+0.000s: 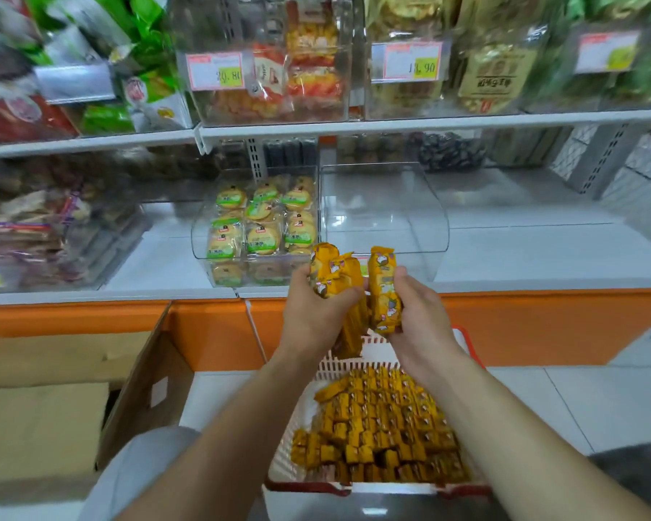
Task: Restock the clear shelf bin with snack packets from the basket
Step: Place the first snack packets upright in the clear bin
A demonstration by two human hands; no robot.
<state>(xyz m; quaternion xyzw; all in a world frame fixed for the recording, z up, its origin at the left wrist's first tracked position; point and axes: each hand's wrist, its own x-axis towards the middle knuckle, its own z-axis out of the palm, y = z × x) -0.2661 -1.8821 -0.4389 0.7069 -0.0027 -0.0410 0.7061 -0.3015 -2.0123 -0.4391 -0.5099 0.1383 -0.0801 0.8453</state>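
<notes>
At six o'clock, closest in, the basket (pixel 348 364) has white slotted walls and a red rim. A loose yellow heap of snack packets (pixel 384 426) covers its bottom.

Just above it, the left hand (pixel 316 314) has fingers and thumb curled round the left bundle (pixel 333 274), several packets fanned out at the top. The right hand (pixel 410 314) grips the right bundle (pixel 382 291), a smaller upright stack, just beside the first. Whether the two bundles touch is hard to tell.

The packets look small and light, with glossy wrappers that probably slide on one another, so a fistful could shed its outer pieces. They are best held round the middle of the stack. The squeeze should be even and gentle, since the contents may crush.

At twelve o'clock from the hands, the clear shelf bin (pixel 384 212) stands empty on the white shelf (pixel 542 250), its curved front open towards the person. Touching it at nine o'clock is a neighbouring bin (pixel 200 235) full of green-labelled biscuits. An orange plinth (pixel 542 325) runs below the shelf, and an open cardboard box (pixel 53 408) sits at eight o'clock.

Farthest, at twelve o'clock, an upper shelf (pixel 429 124) carries more clear bins with price tags (pixel 217 71). It overhangs the back of the bin, so there is less room above.
</notes>
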